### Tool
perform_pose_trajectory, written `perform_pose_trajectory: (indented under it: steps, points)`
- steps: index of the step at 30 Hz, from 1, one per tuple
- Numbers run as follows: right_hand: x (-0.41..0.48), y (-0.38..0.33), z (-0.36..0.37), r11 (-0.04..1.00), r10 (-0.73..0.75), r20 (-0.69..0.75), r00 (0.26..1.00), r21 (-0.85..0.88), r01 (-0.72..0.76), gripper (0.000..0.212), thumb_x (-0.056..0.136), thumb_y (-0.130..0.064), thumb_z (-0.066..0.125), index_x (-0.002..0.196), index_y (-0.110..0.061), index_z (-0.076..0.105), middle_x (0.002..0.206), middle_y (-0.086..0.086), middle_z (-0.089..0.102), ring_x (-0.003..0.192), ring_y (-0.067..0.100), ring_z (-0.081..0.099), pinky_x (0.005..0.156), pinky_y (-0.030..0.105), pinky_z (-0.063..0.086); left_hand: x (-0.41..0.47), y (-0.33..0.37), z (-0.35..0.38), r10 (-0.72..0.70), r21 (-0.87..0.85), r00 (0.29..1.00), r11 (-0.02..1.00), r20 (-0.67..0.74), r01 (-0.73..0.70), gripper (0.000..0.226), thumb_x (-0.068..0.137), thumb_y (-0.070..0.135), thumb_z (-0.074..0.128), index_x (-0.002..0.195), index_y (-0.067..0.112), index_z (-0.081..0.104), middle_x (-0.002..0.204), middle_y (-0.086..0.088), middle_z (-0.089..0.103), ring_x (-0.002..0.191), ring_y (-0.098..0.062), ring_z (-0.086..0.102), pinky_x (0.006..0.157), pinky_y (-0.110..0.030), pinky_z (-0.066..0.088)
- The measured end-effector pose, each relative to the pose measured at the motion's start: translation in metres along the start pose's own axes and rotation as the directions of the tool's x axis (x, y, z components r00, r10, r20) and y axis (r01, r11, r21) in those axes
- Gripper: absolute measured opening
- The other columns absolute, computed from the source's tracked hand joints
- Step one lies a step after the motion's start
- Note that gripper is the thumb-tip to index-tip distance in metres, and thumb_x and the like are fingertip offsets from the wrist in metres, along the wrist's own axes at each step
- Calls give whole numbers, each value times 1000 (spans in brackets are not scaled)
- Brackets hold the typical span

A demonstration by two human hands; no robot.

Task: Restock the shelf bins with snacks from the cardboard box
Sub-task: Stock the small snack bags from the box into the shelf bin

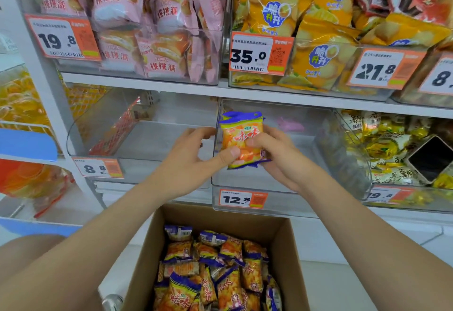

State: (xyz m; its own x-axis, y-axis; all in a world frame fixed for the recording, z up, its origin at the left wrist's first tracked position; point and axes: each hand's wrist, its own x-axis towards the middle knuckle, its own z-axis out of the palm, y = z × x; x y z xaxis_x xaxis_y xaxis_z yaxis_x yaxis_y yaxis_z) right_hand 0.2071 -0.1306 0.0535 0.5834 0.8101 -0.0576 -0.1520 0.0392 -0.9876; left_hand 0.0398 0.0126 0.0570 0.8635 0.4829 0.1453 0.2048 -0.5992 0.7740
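From the head view, both hands meet over the middle shelf. The left hand [188, 161] pinches the lower left part of an orange snack packet [241, 139] with blue ends, its thumb pressed on the front. The right hand [277, 156] grips the same packet from the right, thumb on the front and fingers curled behind. The packet stands upright in the air above the left part of a clear shelf bin [294, 202], whose front wall carries a price tag [241, 199] reading 12.8. A small pink item [290, 124] lies at the far side of this bin.

Just left of it sits another clear bin [147, 139] with an 8.8 tag [98, 168]. To the right, a third bin holds yellow and white wrapped sweets [382, 153].

On the shelf above, pink packets [137, 28] fill the left bin and yellow bags [294, 28] fill the one beside it.

Near the person, below the forearms, an open cardboard box [289, 249] holds a loose heap of matching orange and blue packets [213, 269].
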Motion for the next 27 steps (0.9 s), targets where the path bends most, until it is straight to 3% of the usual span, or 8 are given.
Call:
perform_pose_trajectory:
  steps: [3,6,9,13,16,18,22,27]
  points:
    - [30,5,-9,979,-37,-171,985,-204,1,54,65,-29,75,115,-13,64,113,11,75,98,24,73,90,42,58,8,-10,9,-33,82,998,996,-50,37,69,93,64,63,149,29,44,139,6,47,127,-12,47,106,-36,42]
    - [52,21,-19,770,-50,-224,973,-630,-105,57,62,-46,80,109,-22,58,104,-1,73,98,19,72,85,38,59,12,-18,19,-55,243,998,968,-30,61,61,94,38,67,147,23,42,135,-2,55,123,-23,55,104,-45,48]
    - [69,37,-14,622,-15,-167,986,-774,-122,38,79,-34,83,101,-27,52,101,-7,68,100,19,67,79,32,51,13,-19,24,-54,342,998,938,-24,59,49,87,40,56,132,24,43,117,-2,64,107,-28,63,93,-49,52]
    - [82,45,-6,619,-91,-196,976,-779,-98,42,80,-26,84,103,-28,49,111,0,68,104,22,65,85,32,50,13,-19,21,-11,362,1000,932,-6,12,41,81,40,54,116,24,42,105,2,63,93,-26,63,86,-49,53]
    - [89,48,-5,607,-83,-256,963,-780,-155,17,81,-18,80,89,-26,67,96,-3,73,96,22,70,79,29,52,13,-20,20,-2,331,1000,944,6,-1,38,88,33,62,119,26,40,103,5,62,91,-23,64,86,-50,54]
    - [93,54,-2,672,3,-304,953,-705,-227,10,82,-16,74,92,-19,74,97,3,76,87,21,71,75,27,57,13,-19,20,8,315,1000,949,6,-10,37,90,31,63,119,26,40,103,6,62,91,-21,63,86,-49,54]
    - [97,65,7,783,101,-185,978,-592,-193,27,80,-15,58,100,-23,75,96,-1,78,94,21,74,91,49,62,13,-17,22,26,326,1000,945,-9,-22,36,92,31,63,119,25,39,105,5,63,93,-21,63,87,-49,54]
    - [95,60,2,858,169,-216,961,-447,-252,33,86,8,57,102,-15,75,99,5,79,92,22,74,83,37,59,11,-14,23,43,329,999,944,-17,-35,36,96,31,63,122,24,40,109,6,62,93,-15,62,85,-44,55]
